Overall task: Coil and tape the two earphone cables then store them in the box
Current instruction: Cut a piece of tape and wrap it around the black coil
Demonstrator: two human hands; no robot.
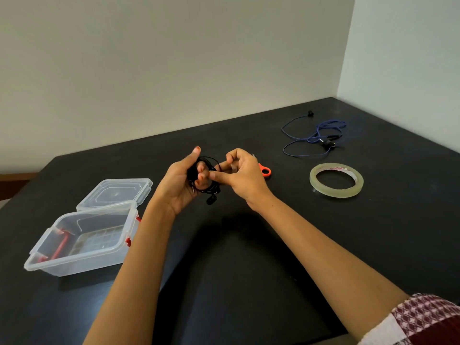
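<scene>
Black earphone cable (204,174), already coiled, is sitting in our left hand (183,181) above the dark table (249,245), with our right hand (242,176) meeting it.

Around us, the clear box (82,247) is standing open at the left with its lid (115,192) lying just behind it. The tape roll (336,180) is lying flat at the right, and the blue earphone cable (316,136) is sprawling loose beyond it, well apart from the box. An orange handle loop (265,170) is peeking out from behind our right hand, which is hiding the rest of it. Our left fingers are curling round the coil, thumb pointing up, an earbud (211,200) dangling below. Our right thumb and forefinger are pinching what seems to be a tape strip (233,167) beside the coil, though it is too clear and small for us to be sure. Our patterned sleeve (423,317) is running off the lower right corner.
</scene>
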